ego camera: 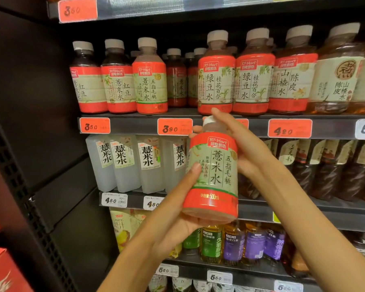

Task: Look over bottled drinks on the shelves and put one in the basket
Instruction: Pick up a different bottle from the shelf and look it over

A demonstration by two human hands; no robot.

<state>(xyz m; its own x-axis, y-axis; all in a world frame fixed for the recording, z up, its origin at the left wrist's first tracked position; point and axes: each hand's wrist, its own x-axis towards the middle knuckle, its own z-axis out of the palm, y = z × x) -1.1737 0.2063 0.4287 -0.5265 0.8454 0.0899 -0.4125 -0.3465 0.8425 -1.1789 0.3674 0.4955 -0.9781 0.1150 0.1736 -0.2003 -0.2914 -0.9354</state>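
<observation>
Both hands hold one bottle (212, 175) up in front of the shelves, near the middle of the view and slightly tilted, its white cap leaning toward 11 o'clock. The left hand (177, 220) cups the bottle's base from 7 o'clock, with the thumb pressed on the green part of the label. The right hand (242, 148) grips the upper half from 3 o'clock, fingers wrapped behind the neck and fingertips showing past the cap on the far side. The bottle has a red and pale green label and a clear bottom band. At 12 o'clock above it, a shelf (135, 125) carries a row of similar red-labelled bottles (150, 81) with orange price tags (175, 126) along its edge. At 9 o'clock stand cloudy white bottles (124, 163), and at 3 o'clock dark brown ones (329, 171). At 6 o'clock below sit green and purple labelled bottles (234, 243).
</observation>
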